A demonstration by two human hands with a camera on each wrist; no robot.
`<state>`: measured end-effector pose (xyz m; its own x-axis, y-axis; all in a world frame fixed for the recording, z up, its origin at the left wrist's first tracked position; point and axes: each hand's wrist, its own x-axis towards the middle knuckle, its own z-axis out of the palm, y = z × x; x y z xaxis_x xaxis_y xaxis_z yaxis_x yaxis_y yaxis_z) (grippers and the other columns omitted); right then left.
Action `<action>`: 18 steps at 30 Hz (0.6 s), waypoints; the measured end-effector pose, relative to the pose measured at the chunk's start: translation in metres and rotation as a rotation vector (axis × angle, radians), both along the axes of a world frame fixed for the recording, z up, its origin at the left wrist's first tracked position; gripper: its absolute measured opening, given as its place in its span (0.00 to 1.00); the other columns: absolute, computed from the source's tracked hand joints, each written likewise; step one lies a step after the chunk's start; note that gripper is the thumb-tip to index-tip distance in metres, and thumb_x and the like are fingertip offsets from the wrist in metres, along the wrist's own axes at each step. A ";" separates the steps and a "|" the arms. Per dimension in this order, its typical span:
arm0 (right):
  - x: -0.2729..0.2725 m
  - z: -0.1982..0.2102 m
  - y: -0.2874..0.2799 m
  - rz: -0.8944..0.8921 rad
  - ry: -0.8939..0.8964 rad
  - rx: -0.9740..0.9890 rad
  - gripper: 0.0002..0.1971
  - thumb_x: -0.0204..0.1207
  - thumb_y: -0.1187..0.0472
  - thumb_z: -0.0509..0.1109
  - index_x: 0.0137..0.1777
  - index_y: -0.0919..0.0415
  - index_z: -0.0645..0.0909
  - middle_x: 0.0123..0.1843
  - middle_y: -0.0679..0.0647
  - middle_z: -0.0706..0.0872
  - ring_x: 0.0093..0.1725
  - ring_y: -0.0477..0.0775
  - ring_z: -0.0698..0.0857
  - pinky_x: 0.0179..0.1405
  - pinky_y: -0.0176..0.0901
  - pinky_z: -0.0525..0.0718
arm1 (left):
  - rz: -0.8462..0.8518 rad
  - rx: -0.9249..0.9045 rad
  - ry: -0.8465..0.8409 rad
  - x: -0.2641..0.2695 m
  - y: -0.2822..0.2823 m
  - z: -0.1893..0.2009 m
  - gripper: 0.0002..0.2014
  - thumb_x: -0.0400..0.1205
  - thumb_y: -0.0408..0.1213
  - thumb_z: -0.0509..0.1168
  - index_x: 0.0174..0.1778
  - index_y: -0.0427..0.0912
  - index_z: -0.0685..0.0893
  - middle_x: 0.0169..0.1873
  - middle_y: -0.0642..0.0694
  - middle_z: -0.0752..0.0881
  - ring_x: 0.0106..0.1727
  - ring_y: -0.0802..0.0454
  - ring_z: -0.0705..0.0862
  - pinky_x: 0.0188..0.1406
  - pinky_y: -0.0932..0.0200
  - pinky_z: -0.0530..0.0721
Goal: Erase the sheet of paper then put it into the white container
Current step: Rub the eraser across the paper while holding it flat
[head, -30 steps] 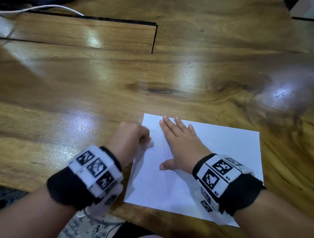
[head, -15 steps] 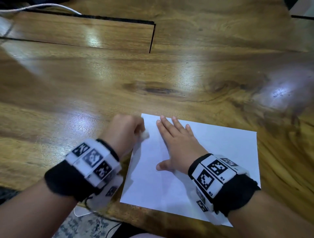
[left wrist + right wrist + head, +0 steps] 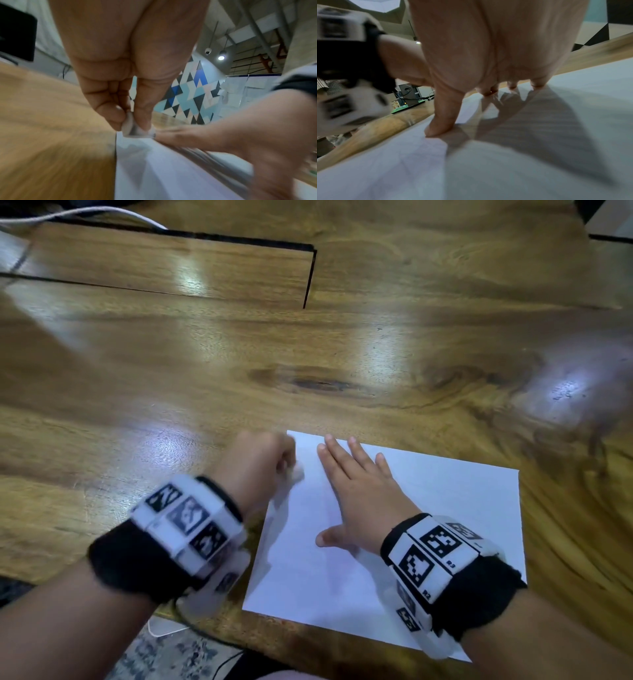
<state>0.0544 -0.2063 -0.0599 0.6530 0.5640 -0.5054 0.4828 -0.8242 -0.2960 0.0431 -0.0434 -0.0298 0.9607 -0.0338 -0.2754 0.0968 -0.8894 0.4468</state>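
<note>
A white sheet of paper (image 3: 442,515) lies flat on the wooden table (image 3: 308,364) near its front edge. My right hand (image 3: 359,491) lies flat on the sheet with straight fingers and presses it down; in the right wrist view its fingertips (image 3: 537,83) and thumb touch the paper (image 3: 556,162). My left hand (image 3: 260,460) is at the sheet's left edge near the far left corner and pinches a small white eraser (image 3: 297,472). In the left wrist view the eraser (image 3: 132,128) sits between thumb and fingers, touching the paper (image 3: 171,175). No white container is in view.
A hinged wooden flap (image 3: 164,268) is set into the tabletop at the back left, with a white cable (image 3: 85,213) beyond it. A patterned rug (image 3: 178,655) and cables show below the table's front edge.
My left hand with the eraser has moved away from me along the sheet's left edge, toward the far left corner. My right hand stays pressed flat on the paper.
</note>
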 end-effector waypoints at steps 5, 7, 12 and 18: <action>0.000 0.001 0.000 0.005 0.005 -0.012 0.61 0.67 0.37 0.73 0.81 0.52 0.27 0.81 0.41 0.24 0.81 0.50 0.27 0.79 0.54 0.32 | 0.059 0.040 -0.049 0.018 -0.006 -0.011 0.03 0.76 0.33 0.65 0.40 0.38 0.79 0.40 0.39 0.81 0.42 0.40 0.80 0.42 0.49 0.80; 0.000 0.001 0.000 0.003 0.004 -0.007 0.61 0.68 0.37 0.73 0.81 0.52 0.27 0.81 0.41 0.24 0.81 0.50 0.27 0.79 0.54 0.32 | 0.027 0.016 -0.055 -0.006 -0.004 -0.013 0.07 0.76 0.36 0.66 0.33 0.39 0.77 0.35 0.41 0.77 0.38 0.41 0.78 0.39 0.49 0.78; 0.000 0.000 0.000 0.010 0.004 -0.006 0.61 0.67 0.37 0.73 0.81 0.52 0.26 0.81 0.42 0.24 0.81 0.50 0.27 0.79 0.55 0.33 | -0.005 -0.004 -0.100 -0.035 0.002 -0.019 0.10 0.73 0.35 0.69 0.28 0.37 0.79 0.28 0.42 0.76 0.31 0.40 0.78 0.31 0.48 0.80; 0.000 -0.002 -0.002 0.035 0.005 0.013 0.62 0.65 0.35 0.73 0.81 0.47 0.27 0.81 0.43 0.22 0.80 0.52 0.24 0.78 0.57 0.29 | -0.011 0.050 0.016 -0.026 0.000 -0.012 0.12 0.73 0.36 0.70 0.26 0.40 0.76 0.25 0.50 0.73 0.33 0.46 0.76 0.32 0.55 0.72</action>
